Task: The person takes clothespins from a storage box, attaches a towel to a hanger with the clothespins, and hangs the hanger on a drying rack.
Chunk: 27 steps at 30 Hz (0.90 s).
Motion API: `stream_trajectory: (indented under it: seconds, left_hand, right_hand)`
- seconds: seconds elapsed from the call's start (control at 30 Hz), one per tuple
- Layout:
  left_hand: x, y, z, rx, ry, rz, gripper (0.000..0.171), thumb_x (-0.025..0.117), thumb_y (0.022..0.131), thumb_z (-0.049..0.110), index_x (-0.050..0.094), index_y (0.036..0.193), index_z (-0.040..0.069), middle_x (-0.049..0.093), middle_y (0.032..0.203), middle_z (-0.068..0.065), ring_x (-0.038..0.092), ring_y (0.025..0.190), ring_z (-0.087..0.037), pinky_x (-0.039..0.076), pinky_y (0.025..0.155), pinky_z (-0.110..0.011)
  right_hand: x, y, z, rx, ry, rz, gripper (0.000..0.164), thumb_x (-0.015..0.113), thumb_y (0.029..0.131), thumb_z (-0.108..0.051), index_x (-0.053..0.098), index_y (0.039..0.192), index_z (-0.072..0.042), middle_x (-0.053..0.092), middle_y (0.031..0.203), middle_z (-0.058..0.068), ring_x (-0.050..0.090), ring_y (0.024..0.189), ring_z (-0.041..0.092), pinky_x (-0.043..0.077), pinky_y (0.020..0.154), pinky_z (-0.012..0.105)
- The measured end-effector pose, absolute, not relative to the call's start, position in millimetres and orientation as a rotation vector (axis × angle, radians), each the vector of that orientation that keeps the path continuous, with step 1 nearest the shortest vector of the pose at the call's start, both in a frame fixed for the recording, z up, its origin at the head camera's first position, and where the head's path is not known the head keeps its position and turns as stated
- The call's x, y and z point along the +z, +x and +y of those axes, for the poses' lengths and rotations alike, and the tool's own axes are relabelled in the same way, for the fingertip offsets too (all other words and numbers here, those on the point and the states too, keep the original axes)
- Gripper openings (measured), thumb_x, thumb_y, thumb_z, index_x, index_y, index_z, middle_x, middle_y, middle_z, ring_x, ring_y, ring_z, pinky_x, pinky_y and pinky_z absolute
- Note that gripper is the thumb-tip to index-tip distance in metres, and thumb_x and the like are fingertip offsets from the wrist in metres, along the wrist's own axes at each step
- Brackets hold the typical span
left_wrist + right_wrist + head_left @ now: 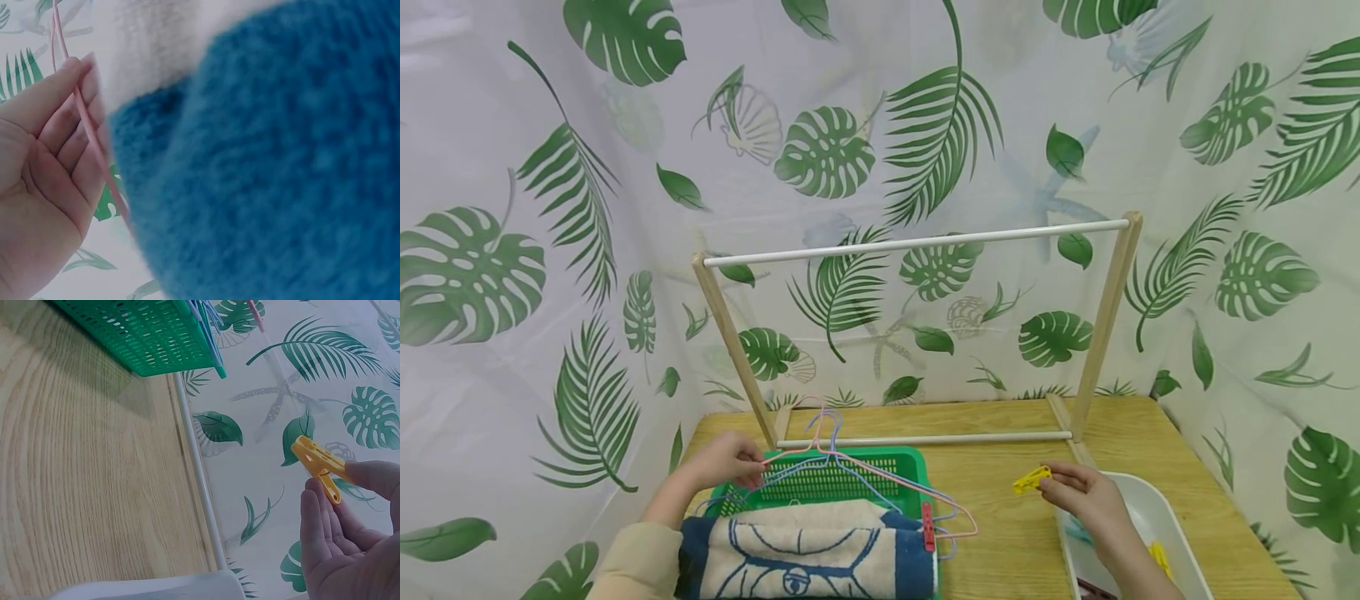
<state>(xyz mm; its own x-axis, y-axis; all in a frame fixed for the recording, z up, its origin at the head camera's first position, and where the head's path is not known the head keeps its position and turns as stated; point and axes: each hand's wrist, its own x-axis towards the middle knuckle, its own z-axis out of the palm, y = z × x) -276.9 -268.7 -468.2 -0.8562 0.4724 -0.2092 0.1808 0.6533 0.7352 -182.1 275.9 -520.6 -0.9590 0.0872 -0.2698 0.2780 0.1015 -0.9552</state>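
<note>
My left hand [730, 462] pinches the left arm of a pink wire hanger [94, 134] between thumb and fingers. A towel [820, 550] in cream and dark blue, with a line drawing on it, hangs from this hanger. At the towel's right edge a red clothespin [928, 527] is clipped. My right hand [1093, 500] holds a yellow clothespin [315, 464] by its handle ends with thumb and fingertips, to the right of the towel and apart from it. The towel fills most of the left wrist view.
Behind the towel stands a green basket [880, 451] with blue-purple hangers [838, 427] at it. A wooden rack with a white top rod [917, 242] rises at the back of the table. Under my right forearm sits a white tray [1180, 521] with several clothespins.
</note>
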Motion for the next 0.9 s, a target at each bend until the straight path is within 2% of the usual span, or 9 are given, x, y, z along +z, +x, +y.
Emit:
stream_trajectory:
  seconds: [0.17, 0.27, 0.47, 0.53, 0.7, 0.9]
  left_hand:
    - [-466, -276, -272, 1.144, 0.533, 2.415, 0.020, 0.063, 0.105, 0.004, 0.074, 0.105, -0.012, 0.080, 0.090, -0.020, 0.079, 0.083, -0.038, 0.068, 0.072, -0.039]
    - [-464, -276, -273, 1.228, 0.511, 2.367, 0.022, 0.062, 0.107, 0.006, 0.073, 0.108, -0.013, 0.080, 0.093, -0.022, 0.080, 0.086, -0.037, 0.069, 0.075, -0.040]
    - [-455, -274, -273, 1.385, 0.445, 2.274, 0.026, 0.061, 0.108, 0.008, 0.071, 0.117, -0.013, 0.081, 0.097, -0.016, 0.080, 0.084, -0.015, 0.068, 0.079, -0.034]
    - [-452, -273, -273, 1.416, 0.439, 2.260, 0.026, 0.062, 0.108, 0.008, 0.070, 0.119, -0.014, 0.081, 0.098, -0.018, 0.079, 0.084, -0.013, 0.068, 0.079, -0.032]
    - [-444, -270, -276, 1.446, 0.470, 2.246, 0.026, 0.062, 0.107, 0.007, 0.070, 0.118, -0.015, 0.080, 0.102, -0.026, 0.081, 0.085, -0.015, 0.068, 0.077, -0.030]
    - [-436, -266, -278, 1.469, 0.474, 2.253, 0.029, 0.062, 0.107, 0.007, 0.069, 0.122, -0.017, 0.082, 0.100, -0.019, 0.082, 0.087, -0.018, 0.068, 0.078, -0.032]
  right_hand:
    - [-521, -183, 276, -2.005, 0.368, 2.208, 0.061, 0.070, 0.103, -0.013, 0.044, 0.152, 0.015, 0.074, 0.105, -0.008, 0.074, 0.087, 0.000, 0.064, 0.086, 0.023]
    - [-521, -183, 277, -2.006, 0.369, 2.199, 0.062, 0.070, 0.104, -0.013, 0.044, 0.152, 0.015, 0.074, 0.105, -0.008, 0.074, 0.088, 0.000, 0.064, 0.086, 0.023]
    - [-520, -183, 277, -2.006, 0.370, 2.187, 0.062, 0.069, 0.104, -0.013, 0.042, 0.153, 0.014, 0.074, 0.106, -0.007, 0.074, 0.088, -0.001, 0.064, 0.086, 0.022]
    - [-519, -182, 277, -2.004, 0.364, 2.189, 0.063, 0.070, 0.104, -0.014, 0.042, 0.153, 0.014, 0.074, 0.107, -0.007, 0.074, 0.089, 0.000, 0.064, 0.086, 0.023]
    - [-519, -182, 279, -2.002, 0.357, 2.180, 0.064, 0.070, 0.104, -0.015, 0.042, 0.154, 0.014, 0.075, 0.106, -0.009, 0.075, 0.089, -0.001, 0.064, 0.088, 0.023]
    - [-519, -182, 280, -2.005, 0.356, 2.171, 0.065, 0.069, 0.105, -0.016, 0.041, 0.154, 0.015, 0.075, 0.108, -0.008, 0.075, 0.090, -0.001, 0.064, 0.088, 0.023]
